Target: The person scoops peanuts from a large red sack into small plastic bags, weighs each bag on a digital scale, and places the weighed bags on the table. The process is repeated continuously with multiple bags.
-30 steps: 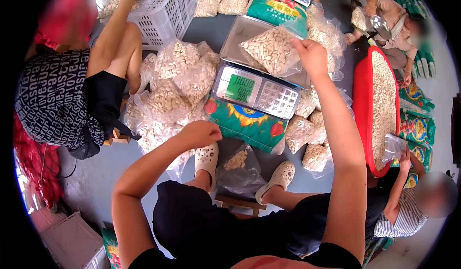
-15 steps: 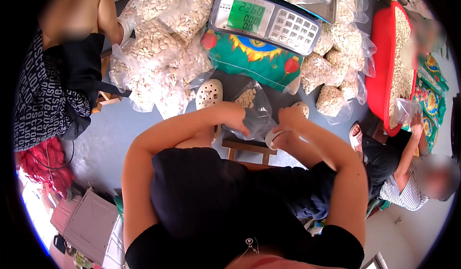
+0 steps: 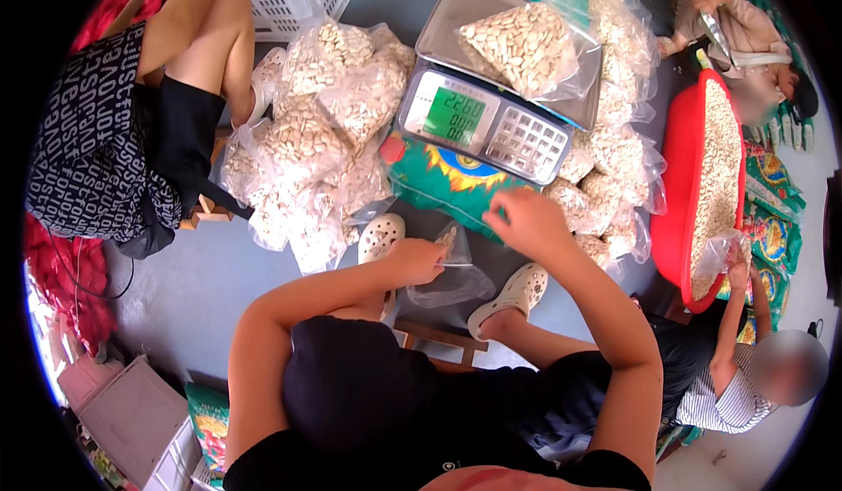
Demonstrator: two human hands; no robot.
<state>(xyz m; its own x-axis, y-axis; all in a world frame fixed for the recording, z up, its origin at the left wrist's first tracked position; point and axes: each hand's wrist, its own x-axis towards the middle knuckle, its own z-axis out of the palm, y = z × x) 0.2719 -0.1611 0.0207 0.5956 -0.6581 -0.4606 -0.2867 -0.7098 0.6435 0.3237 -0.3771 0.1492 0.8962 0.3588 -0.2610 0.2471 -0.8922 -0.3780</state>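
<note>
My left hand [image 3: 417, 261] is closed on the edge of a clear plastic bag [image 3: 456, 282], which hangs between my shoes with a few pale pumpkin seeds [image 3: 449, 237] in it. Off the bag, my right hand [image 3: 531, 224] hovers over the near side of a green printed sack [image 3: 452, 186]. Its fingers are curled together, and whatever may be inside them is hidden. Just beyond stands a digital scale [image 3: 482, 127] with a lit green display. On the scale's metal pan lies a filled bag of pumpkin seeds [image 3: 522, 48].
Filled seed bags are heaped left [image 3: 307, 140] and right [image 3: 614, 140] of the scale. A red tub [image 3: 680, 202] of seeds stands at right, where a co-worker's hand [image 3: 738, 276] holds a clear bag. Another person [image 3: 189, 131] sits at left, near a white crate [image 3: 285, 0].
My right hand has let go of the clear bag and moved away toward the scale, while my left keeps hold. The view has tilted, bringing the scale's pan and filled bag further into sight.
</note>
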